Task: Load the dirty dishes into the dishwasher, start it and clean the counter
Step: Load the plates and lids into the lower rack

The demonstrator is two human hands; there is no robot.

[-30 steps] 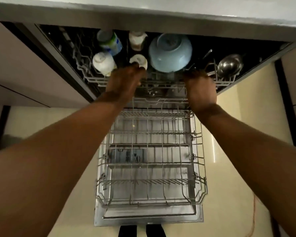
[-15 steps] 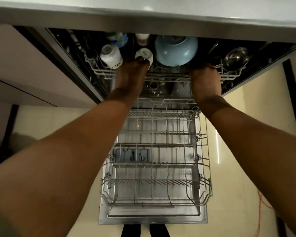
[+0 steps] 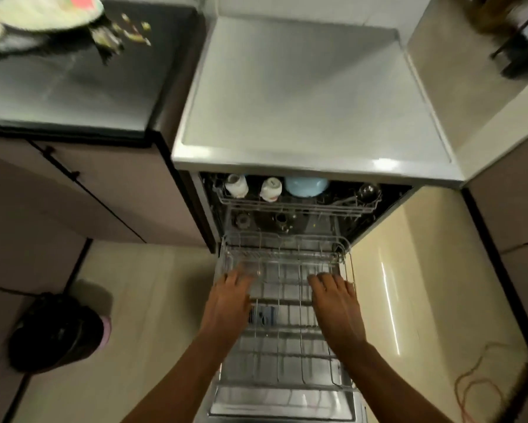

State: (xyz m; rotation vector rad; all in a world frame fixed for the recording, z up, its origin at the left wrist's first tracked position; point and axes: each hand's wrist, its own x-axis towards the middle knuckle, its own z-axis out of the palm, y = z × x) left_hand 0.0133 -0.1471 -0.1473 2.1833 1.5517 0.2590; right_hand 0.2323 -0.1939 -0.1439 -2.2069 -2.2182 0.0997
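The dishwasher stands open below a grey top [image 3: 302, 117]. Its upper rack [image 3: 293, 206] sits pushed inside and holds two white cups [image 3: 236, 185], a light blue bowl [image 3: 306, 186] and a steel bowl [image 3: 369, 190]. The empty lower rack [image 3: 287, 300] is pulled out over the open door [image 3: 284, 407]. My left hand [image 3: 229, 300] and my right hand [image 3: 337, 303] hover over the lower rack with fingers straight, holding nothing. Blurred plates [image 3: 43, 13] and food scraps [image 3: 119, 35] lie on the dark counter [image 3: 67, 87] at the far left.
A black bin with a pink rim [image 3: 58, 334] stands on the floor at the left. An orange cord [image 3: 476, 383] lies on the floor at the right. Cabinet fronts flank the dishwasher on both sides.
The upper rack has slid back into the dishwasher. Both hands have let go of it and come back over the lower rack. The view has risen, showing the counter.
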